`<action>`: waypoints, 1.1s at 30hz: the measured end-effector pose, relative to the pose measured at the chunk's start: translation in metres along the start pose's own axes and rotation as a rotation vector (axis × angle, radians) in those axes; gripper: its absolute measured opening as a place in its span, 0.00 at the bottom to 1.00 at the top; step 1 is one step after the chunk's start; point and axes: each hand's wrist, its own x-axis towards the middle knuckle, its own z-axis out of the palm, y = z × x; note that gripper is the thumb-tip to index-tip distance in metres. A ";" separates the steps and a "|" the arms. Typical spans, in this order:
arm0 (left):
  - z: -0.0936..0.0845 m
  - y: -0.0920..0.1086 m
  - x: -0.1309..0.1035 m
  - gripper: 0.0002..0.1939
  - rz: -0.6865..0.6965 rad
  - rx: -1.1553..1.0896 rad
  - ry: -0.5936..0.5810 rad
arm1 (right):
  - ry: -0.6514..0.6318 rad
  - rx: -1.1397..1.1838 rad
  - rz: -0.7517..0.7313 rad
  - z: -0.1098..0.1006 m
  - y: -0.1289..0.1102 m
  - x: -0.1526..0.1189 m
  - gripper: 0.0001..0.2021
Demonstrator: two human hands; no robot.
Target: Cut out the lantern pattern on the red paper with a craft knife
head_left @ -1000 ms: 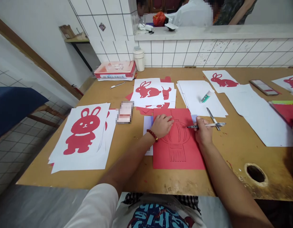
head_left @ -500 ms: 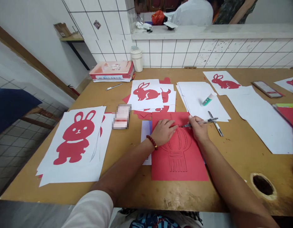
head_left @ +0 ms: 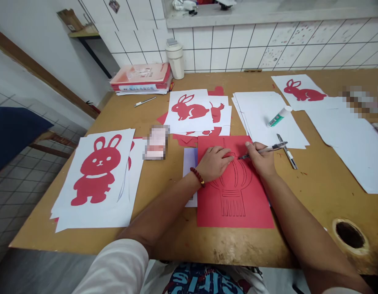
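The red rectangular paper sheet [head_left: 233,220] lies near the front edge of a worn, tan wooden table [head_left: 173,241], its surface scuffed and stained, with a round, pale-rimmed hole [head_left: 350,234] to the right. Behind rises a white tiled wall [head_left: 219,55] with dark grout lines; a dark blue chair [head_left: 19,128] stands at the left.

The sheet is smooth and matte, marked with a rounded, ribbed lantern outline and a fringed tassel. The left hand [head_left: 214,164] rests palm down on it, fingers extended and fairly close together — a dark red beaded bracelet [head_left: 197,177] circles the wrist. The right hand [head_left: 263,162] pinches a slim black-and-clear pen [head_left: 273,147], its tip at the lantern's top, near the left fingertips.

White paper with a standing red rabbit [head_left: 98,175] lies at the left. A white-and-green cylindrical glue stick [head_left: 280,116] rests on plain white sheets [head_left: 262,130]. At the back, a cream lidded cup [head_left: 176,61] stands upright, its contents hidden.
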 end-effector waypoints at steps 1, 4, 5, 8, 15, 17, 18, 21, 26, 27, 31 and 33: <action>0.000 0.000 0.000 0.17 -0.001 -0.002 -0.001 | -0.003 -0.002 -0.004 0.000 0.000 0.000 0.27; 0.000 0.000 0.001 0.17 -0.003 -0.007 -0.010 | -0.013 -0.029 -0.020 -0.001 0.000 0.000 0.27; 0.000 0.000 0.001 0.17 -0.004 -0.007 -0.010 | -0.014 -0.035 -0.021 -0.001 0.000 0.000 0.27; -0.001 0.000 0.001 0.17 -0.005 -0.004 -0.008 | -0.008 -0.027 -0.023 -0.001 -0.002 0.000 0.27; 0.001 0.000 0.000 0.18 -0.007 -0.005 -0.011 | -0.007 -0.042 -0.033 -0.002 -0.001 0.000 0.28; 0.001 -0.001 0.000 0.18 -0.002 -0.006 -0.009 | -0.016 -0.043 -0.034 -0.002 0.000 -0.001 0.28; 0.002 -0.001 0.000 0.18 0.000 -0.005 -0.008 | -0.023 -0.046 -0.036 -0.002 0.000 -0.001 0.28; 0.002 -0.001 0.000 0.18 -0.001 -0.001 -0.007 | -0.021 -0.037 -0.031 -0.002 0.001 -0.001 0.28; 0.001 -0.001 0.001 0.17 -0.002 -0.005 -0.010 | -0.032 -0.042 -0.046 -0.002 0.000 -0.001 0.28; 0.001 0.000 0.001 0.17 -0.002 -0.007 -0.009 | -0.033 -0.044 -0.051 -0.003 -0.001 -0.001 0.28; 0.000 0.000 0.000 0.18 -0.004 -0.006 -0.004 | -0.035 -0.045 -0.043 -0.003 -0.002 -0.001 0.28; 0.001 0.000 0.001 0.18 -0.006 -0.004 -0.003 | -0.039 -0.044 -0.050 -0.003 -0.001 -0.002 0.28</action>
